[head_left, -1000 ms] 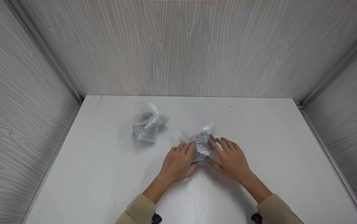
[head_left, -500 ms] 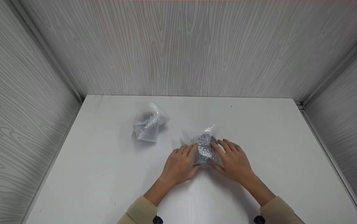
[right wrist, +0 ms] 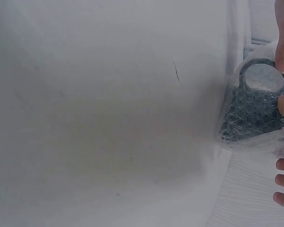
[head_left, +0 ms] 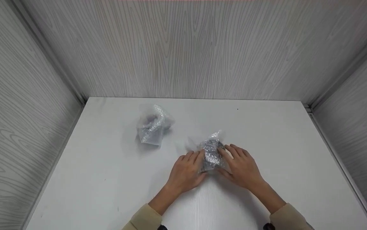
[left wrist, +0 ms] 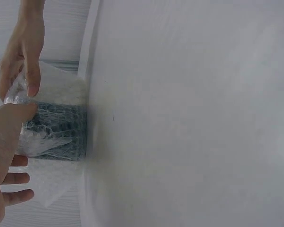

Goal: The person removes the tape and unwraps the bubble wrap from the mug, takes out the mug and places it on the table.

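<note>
A dark object in clear bubble wrap [head_left: 212,154] stands on the white table between my two hands. In the right wrist view, the bubble-wrapped object [right wrist: 251,111] has a ring-shaped loop on a wider dark body. My left hand [head_left: 185,172] holds its left side, fingertips at the upper edge and thumb low at the near side. From the right, my right hand [head_left: 242,169] grips it too, index finger against the wrap and thumb near the bottom. Seen from the left wrist, the left thumb lies on the wrap [left wrist: 57,127] while other fingers are spread.
Farther back and left, a second bubble-wrapped item [head_left: 153,126] rests on the table [head_left: 106,191]; its contents are blurred by the wrap. Wood-grain panels [head_left: 183,48] rise at the back and both sides.
Both hands and the wrapped object between them have shifted slightly toward me and to the right. The second wrapped item stays in place.
</note>
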`<state>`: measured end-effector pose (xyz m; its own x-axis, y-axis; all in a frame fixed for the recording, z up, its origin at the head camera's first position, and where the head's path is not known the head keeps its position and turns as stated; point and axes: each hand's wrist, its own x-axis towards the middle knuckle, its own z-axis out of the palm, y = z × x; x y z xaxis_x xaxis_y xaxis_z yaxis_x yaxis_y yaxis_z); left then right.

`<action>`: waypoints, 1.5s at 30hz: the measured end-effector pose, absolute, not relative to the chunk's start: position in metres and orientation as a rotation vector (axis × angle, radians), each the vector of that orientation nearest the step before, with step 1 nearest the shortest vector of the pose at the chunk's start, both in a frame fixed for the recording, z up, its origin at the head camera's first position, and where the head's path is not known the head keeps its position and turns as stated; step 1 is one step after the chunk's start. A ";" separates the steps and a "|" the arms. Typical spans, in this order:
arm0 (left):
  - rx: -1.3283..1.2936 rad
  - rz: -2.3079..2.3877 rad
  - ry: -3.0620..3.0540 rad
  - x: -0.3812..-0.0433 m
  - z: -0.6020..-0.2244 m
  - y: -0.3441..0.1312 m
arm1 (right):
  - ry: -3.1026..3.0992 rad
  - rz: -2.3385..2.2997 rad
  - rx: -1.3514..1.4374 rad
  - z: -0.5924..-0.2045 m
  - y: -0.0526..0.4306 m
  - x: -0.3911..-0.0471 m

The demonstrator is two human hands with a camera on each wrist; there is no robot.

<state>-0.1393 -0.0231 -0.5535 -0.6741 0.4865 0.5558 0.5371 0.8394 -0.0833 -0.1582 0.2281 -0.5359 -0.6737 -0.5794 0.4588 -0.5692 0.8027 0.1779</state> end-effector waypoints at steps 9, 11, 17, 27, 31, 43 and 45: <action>-0.738 -0.110 -2.482 -0.132 -0.551 -0.018 | -2.483 -0.046 0.867 -0.536 0.233 -0.155; -0.733 -0.107 -2.484 -0.129 -0.552 -0.017 | -2.478 -0.045 0.875 -0.536 0.234 -0.155; -0.714 -0.111 -2.481 -0.124 -0.551 -0.014 | -2.461 -0.053 0.903 -0.534 0.238 -0.155; -0.709 -0.105 -2.471 -0.118 -0.552 -0.012 | -2.508 -0.059 0.941 -0.529 0.243 -0.156; -0.703 -0.114 -2.465 -0.116 -0.553 -0.010 | -2.518 -0.053 0.958 -0.526 0.244 -0.155; -0.688 -0.127 -2.443 -0.113 -0.553 -0.008 | -2.549 -0.041 0.983 -0.522 0.246 -0.156; -0.687 -0.125 -2.440 -0.113 -0.553 -0.008 | -2.555 -0.026 0.984 -0.522 0.246 -0.156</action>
<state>-0.1131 -0.0085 -0.5530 -0.6898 0.4467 0.5697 0.5026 0.8619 -0.0673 -0.1558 0.2457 -0.5216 -0.6720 -0.6474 0.3597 -0.6398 0.7521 0.1583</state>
